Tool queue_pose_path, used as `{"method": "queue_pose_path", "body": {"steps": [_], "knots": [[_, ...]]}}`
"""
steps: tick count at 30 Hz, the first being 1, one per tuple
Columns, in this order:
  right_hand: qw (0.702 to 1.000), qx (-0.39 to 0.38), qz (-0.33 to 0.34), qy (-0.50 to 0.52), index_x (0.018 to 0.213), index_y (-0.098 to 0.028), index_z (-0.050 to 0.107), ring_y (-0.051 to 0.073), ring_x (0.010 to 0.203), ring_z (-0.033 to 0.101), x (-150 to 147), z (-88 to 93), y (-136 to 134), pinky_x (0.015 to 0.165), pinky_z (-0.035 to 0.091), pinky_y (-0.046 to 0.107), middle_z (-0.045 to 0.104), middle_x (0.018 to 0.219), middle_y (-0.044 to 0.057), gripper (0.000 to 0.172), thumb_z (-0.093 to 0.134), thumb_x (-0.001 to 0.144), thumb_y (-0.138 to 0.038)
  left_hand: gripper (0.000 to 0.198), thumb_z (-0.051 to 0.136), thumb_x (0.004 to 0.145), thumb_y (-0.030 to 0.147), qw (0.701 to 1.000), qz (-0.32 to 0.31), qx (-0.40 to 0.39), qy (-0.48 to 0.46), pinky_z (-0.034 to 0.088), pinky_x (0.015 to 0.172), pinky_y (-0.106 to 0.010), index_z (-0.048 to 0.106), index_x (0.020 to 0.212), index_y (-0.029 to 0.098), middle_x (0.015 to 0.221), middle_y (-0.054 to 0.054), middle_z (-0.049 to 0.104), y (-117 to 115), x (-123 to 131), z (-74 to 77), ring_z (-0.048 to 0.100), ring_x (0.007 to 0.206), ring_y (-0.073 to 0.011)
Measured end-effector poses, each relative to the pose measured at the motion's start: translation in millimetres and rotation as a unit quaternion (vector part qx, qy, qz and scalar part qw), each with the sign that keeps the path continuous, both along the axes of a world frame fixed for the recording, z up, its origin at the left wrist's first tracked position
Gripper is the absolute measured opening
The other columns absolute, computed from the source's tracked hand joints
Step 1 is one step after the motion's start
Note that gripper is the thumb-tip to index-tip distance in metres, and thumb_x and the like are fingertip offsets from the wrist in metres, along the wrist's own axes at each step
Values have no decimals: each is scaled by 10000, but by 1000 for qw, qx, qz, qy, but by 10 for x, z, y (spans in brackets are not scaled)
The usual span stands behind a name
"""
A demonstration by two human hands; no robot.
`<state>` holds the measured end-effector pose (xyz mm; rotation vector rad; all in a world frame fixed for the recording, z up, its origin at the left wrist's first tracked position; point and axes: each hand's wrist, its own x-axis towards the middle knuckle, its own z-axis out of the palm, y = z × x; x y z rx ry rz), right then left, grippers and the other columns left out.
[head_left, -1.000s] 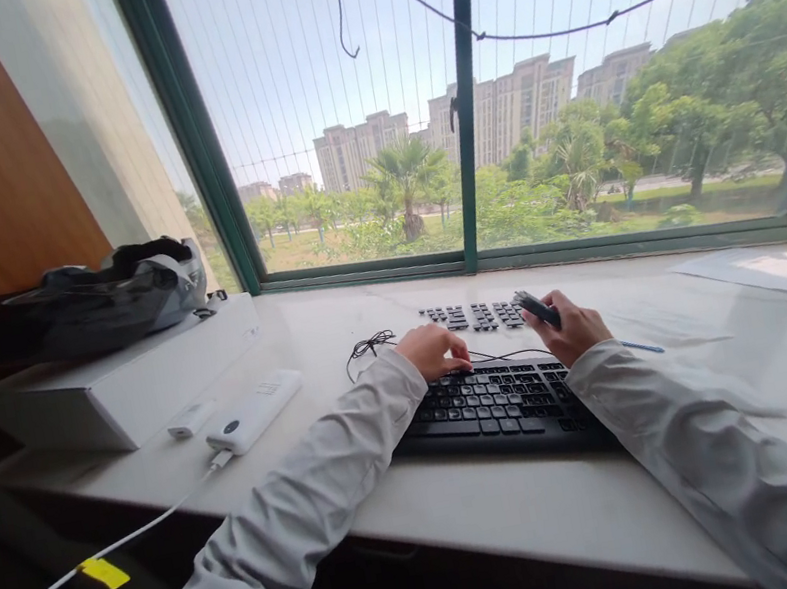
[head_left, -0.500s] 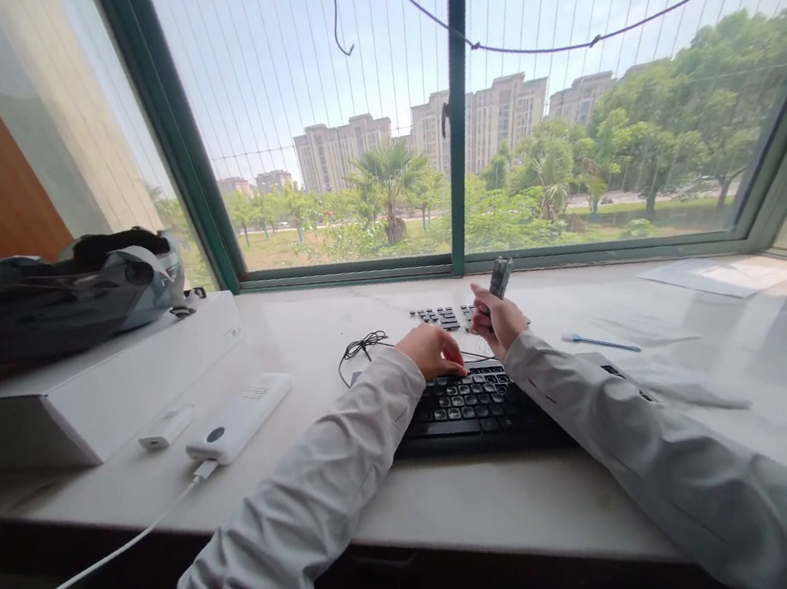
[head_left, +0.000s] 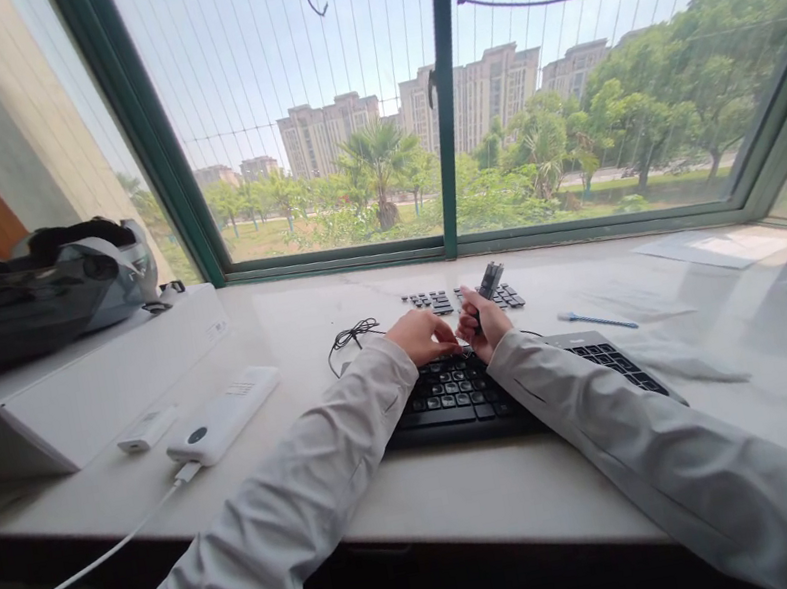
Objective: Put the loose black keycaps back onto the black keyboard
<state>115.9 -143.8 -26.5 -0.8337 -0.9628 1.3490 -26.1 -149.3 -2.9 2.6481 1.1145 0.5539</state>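
A black keyboard (head_left: pixel 452 414) lies at the counter's front, several of its key places showing pale, without caps. Over its far edge my left hand (head_left: pixel 425 337) has thumb and fingers drawn together; whatever may be between them is too small to make out. Right beside it, my right hand (head_left: pixel 485 327) is closed around a dark, narrow tool (head_left: pixel 489 280) that points up and away from me. The tool's lower end is hidden by the fingers, so its kind does not show. Loose black keycaps (head_left: pixel 433 303) lie in rows behind the hands.
A coiled black cable (head_left: pixel 353 334) lies left of the hands. Further left are a white power bank (head_left: pixel 225 421) with a cable and a white box (head_left: pixel 97 387). On the right lie a thin blue brush-like stick (head_left: pixel 602 321) and clear plastic (head_left: pixel 686 360). A window stands behind.
My right hand has moved left and down with the tool, close to my left hand. My left hand has lifted slightly off the keys. The view has shifted a little.
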Motion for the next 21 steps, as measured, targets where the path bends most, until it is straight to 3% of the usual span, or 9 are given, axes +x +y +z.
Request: {"method": "queue_pose_path", "body": {"steps": [4,10,15,21], "knots": [[997,-53,4,57,553,-214,268,49,332,218,-7,33,-52,337,251,195,213,382,-103,445,550,787,-467,232,626,736,363,1000,-5,7,21,448,720,-216,743,815,178,786,-26,713,8,5,10,623,754,-153],[995,-83,-22,55,555,-210,276,54,327,238,-24,50,-92,332,249,196,250,368,-94,447,539,788,-487,239,639,718,356,1000,1,-15,6,453,747,-220,741,843,181,806,-23,716,9,19,-31,631,765,-153],[996,-61,-21,67,548,-210,284,49,334,236,-35,6,-54,323,228,193,244,381,-95,455,568,760,-495,228,643,702,344,1000,3,-17,-26,455,740,-210,743,829,184,783,-11,716,28,19,-69,634,752,-146],[998,-26,-1,64,551,-217,289,45,346,228,-83,-26,-49,338,268,202,207,407,-107,450,640,701,-456,236,653,682,387,999,7,-40,21,453,718,-209,745,776,191,745,-7,710,34,-64,46,624,709,-142]]}}
